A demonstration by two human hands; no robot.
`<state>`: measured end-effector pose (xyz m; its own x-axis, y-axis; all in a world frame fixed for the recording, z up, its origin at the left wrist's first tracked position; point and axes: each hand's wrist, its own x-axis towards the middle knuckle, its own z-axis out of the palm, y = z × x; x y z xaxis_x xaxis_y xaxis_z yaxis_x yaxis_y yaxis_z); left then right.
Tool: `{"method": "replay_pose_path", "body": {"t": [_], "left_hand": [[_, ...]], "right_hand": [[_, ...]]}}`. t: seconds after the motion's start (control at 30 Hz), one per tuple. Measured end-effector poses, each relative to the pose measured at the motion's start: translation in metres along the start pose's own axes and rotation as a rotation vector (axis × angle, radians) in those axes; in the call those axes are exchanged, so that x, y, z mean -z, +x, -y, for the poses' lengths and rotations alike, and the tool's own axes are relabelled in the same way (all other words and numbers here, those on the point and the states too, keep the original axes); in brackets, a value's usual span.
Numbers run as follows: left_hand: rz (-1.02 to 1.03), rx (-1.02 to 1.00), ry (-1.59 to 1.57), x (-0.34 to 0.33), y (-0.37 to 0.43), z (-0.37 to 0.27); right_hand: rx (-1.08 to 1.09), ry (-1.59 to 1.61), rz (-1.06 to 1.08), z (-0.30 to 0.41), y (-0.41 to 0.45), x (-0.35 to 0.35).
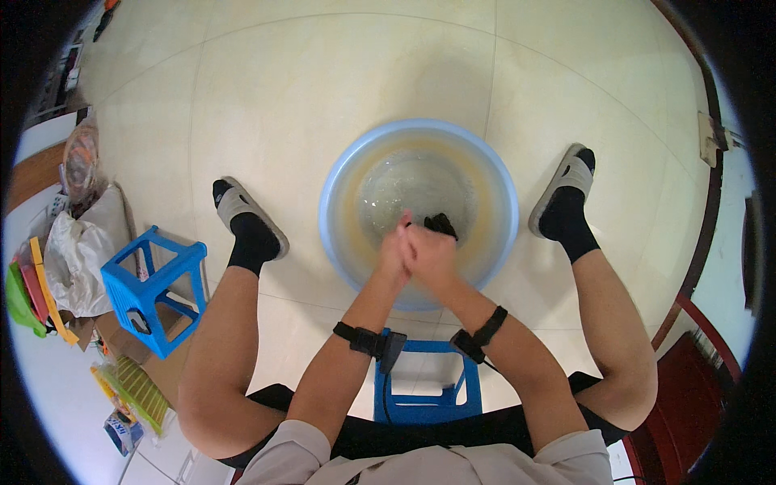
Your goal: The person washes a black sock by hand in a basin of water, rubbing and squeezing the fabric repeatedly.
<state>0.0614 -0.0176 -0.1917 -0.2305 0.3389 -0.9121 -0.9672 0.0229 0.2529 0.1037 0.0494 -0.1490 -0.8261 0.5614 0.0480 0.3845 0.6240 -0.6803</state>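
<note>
A light blue plastic basin (326, 212) stands on the floor between my feet, with cloudy water (418, 188) and some bubbles in it. My left hand (394, 251) and my right hand (431, 250) are pressed together over its near half. A wet-looking black cloth (441, 224) is bunched in them, and its larger part sticks out beyond my right knuckles. Another small dark bit shows by my left thumb. Most of what lies between the palms is hidden, and the cloth's exact kind cannot be told.
Under me is a blue plastic stool (427, 414); another blue stool (151, 291) lies to the left, by a white sack (79, 254) and packaged goods. Grey slippers (257, 218) and black socks flank the basin. A dark red chair (679, 400) is at right. Each forearm wears a strapped device.
</note>
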Motion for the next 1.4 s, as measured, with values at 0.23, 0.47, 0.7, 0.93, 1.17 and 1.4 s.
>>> {"method": "replay_pose_path", "body": {"t": [0.23,0.47,0.7,0.93,1.17,1.4], "left_hand": [[0.025,-0.104,0.276,-0.009,-0.014,-0.022],[-0.032,-0.127,0.158,0.002,-0.008,-0.027],[0.0,-0.189,0.26,-0.012,-0.017,-0.031],[0.148,-0.187,0.503,-0.003,-0.017,-0.03],[0.229,-0.279,0.387,0.016,-0.011,-0.024],[0.349,-0.43,0.636,0.015,-0.029,-0.024]], "right_hand": [[-0.515,0.049,0.324,-0.026,0.012,-0.003],[-0.787,0.878,0.274,-0.026,0.005,-0.004],[-0.449,0.72,0.12,-0.044,0.011,-0.003],[-0.665,0.768,0.117,-0.042,0.016,-0.001],[-0.83,0.986,0.417,-0.028,0.028,0.013],[-0.581,1.102,0.438,-0.012,0.039,0.026]]}}
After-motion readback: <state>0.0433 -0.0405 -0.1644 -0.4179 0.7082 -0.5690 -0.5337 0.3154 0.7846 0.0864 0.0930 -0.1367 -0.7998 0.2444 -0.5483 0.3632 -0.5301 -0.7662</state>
